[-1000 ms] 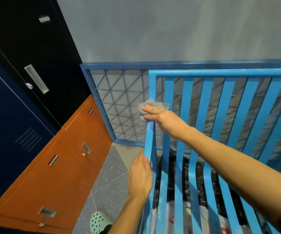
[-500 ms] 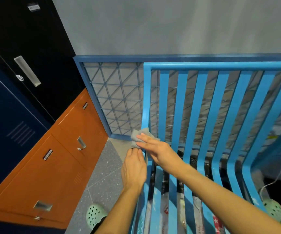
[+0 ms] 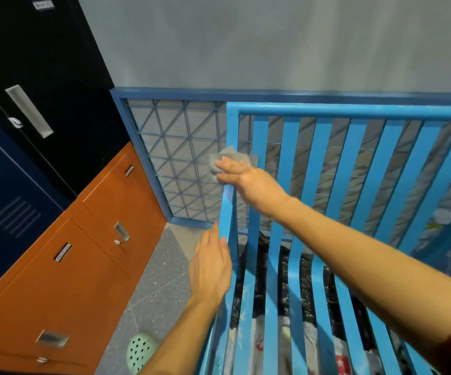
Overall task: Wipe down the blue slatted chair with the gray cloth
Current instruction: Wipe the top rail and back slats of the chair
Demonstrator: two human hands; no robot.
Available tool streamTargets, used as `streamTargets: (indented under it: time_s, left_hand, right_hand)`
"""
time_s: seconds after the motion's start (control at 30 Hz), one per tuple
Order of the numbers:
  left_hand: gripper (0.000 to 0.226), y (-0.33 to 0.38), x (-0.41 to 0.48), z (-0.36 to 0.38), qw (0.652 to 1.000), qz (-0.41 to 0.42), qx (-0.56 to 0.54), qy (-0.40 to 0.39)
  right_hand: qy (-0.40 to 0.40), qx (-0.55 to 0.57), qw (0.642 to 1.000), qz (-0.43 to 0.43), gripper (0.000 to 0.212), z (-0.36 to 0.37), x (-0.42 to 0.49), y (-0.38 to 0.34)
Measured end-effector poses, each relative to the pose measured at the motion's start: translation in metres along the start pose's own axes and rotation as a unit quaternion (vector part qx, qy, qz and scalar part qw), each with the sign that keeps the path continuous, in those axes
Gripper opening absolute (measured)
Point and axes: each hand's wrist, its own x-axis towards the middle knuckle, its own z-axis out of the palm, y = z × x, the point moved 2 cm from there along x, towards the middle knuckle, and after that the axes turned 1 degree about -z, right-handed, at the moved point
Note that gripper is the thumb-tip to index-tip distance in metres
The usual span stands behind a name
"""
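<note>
she's standing over the blue slatted chair (image 3: pixel 319 158), which sits close to the gray wall with a blue mesh panel (image 3: pixel 181 158) just behind its backrest. the right hand (image 3: pixel 248 182) reaches across and presses the gray cloth (image 3: pixel 227 158) against the left upright of the backrest, about halfway between the top rail and the bend into the seat. its fingers (image 3: pixel 225 167) are straight and held close together, flat on top of the bunched cloth; where the thumb sits i cannot tell. the left hand (image 3: pixel 211 269) rests lower down against the outer side of the same upright, fingers straight and together along the metal, seemingly steadying the frame and not gripping it.

to me this looks like the step of wiping that left edge post, with the cloth at mid-height. most of the chair looks untouched: the row of slats to the right and the seat slats, through which black bags (image 3: pixel 262 255) and printed wrapping show underneath.

the next move probably calls for firm pressure while sliding the cloth along the post, then shifting right, slat by slat, folding the cloth round each narrow bar so the edges get wiped too. the gaps are tight, so the cloth could snag or slip through.

orange cabinets (image 3: pixel 70 266) line the left, and a green slipper (image 3: pixel 139 350) lies on the floor.
</note>
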Motion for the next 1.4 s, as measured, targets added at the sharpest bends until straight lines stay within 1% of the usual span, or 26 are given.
streamTargets:
  time_s: [0.03,0.1,0.2,0.3,0.43,0.5,0.57,0.63,0.7,0.73,0.8,0.87,0.93,1.0,1.1,1.2,1.27,1.33,1.4]
  left_hand:
    - [0.044,-0.001,0.0,0.0,1.0,0.0,0.0,-0.002]
    - [0.045,-0.005,-0.001,0.001,1.0,-0.008,0.006,-0.004]
    - [0.046,-0.007,0.001,0.005,1.0,-0.013,0.011,-0.001]
    - [0.044,-0.002,0.001,0.003,1.0,-0.001,0.007,0.005]
    - [0.046,0.0,-0.002,0.001,1.0,0.001,0.003,0.009]
    - [0.045,0.0,-0.002,0.0,1.0,0.001,-0.003,0.008]
    - [0.043,-0.001,-0.001,-0.001,1.0,-0.003,-0.005,0.007]
    - [0.042,-0.002,0.0,0.0,1.0,-0.007,-0.008,0.003]
    - [0.037,-0.001,0.001,0.0,1.0,-0.015,-0.009,0.003]
    - [0.033,-0.001,0.001,0.0,1.0,-0.015,-0.01,0.007]
    - [0.028,0.0,0.0,-0.001,1.0,-0.012,-0.019,0.019]
    - [0.028,-0.001,-0.001,-0.003,0.999,-0.01,-0.017,0.03]
    - [0.028,-0.002,0.0,-0.004,0.999,-0.012,-0.01,0.037]
    - [0.028,-0.003,0.0,-0.003,0.999,-0.016,-0.013,0.034]
    - [0.027,-0.001,-0.001,-0.002,1.0,-0.017,-0.009,0.024]
    - [0.026,-0.001,-0.001,-0.003,1.0,-0.013,-0.01,0.025]
    - [0.026,-0.002,0.0,-0.003,0.999,-0.016,-0.014,0.026]
    - [0.026,-0.002,-0.001,-0.002,0.999,-0.019,-0.023,0.025]
    - [0.025,-0.001,-0.002,-0.004,0.999,-0.019,-0.024,0.024]
  right_hand:
    - [0.01,0.02,1.0,-0.01,0.05,0.01,-0.012,-0.009]
    - [0.023,0.03,0.997,-0.069,0.053,0.031,-0.039,-0.026]
    - [0.004,0.008,0.991,-0.135,0.057,0.038,-0.052,-0.022]
    - [-0.019,-0.042,0.985,-0.169,0.058,0.02,-0.032,-0.007]
    - [-0.024,-0.096,0.984,-0.145,0.057,-0.008,0.009,0.016]
    - [-0.009,-0.091,0.989,-0.12,0.059,-0.011,0.018,0.018]
    - [0.015,-0.049,0.995,-0.087,0.055,-0.004,0.008,0.009]
    - [0.029,0.027,0.997,-0.068,0.051,0.013,-0.022,-0.005]
    - [0.027,0.094,0.993,-0.069,0.055,0.034,-0.054,-0.022]
    - [0.023,0.105,0.992,-0.068,0.059,0.042,-0.066,-0.028]
    - [0.008,0.095,0.993,-0.071,0.066,0.051,-0.074,-0.032]
    - [-0.013,0.07,0.993,-0.09,0.066,0.045,-0.065,-0.025]
    - [-0.037,0.047,0.995,-0.085,0.061,0.031,-0.05,-0.016]
    - [-0.04,0.036,0.996,-0.067,0.053,0.016,-0.032,-0.005]
    - [-0.022,-0.016,0.997,-0.073,0.044,-0.005,0.001,0.007]
    - [0.005,-0.053,0.996,-0.068,0.041,-0.021,0.027,0.019]
    - [0.037,-0.035,0.997,-0.056,0.038,-0.016,0.03,0.019]
    - [0.072,0.017,0.996,-0.04,0.036,-0.001,0.018,0.013]
    - [0.077,0.051,0.995,-0.029,0.041,0.016,-0.002,0.002]
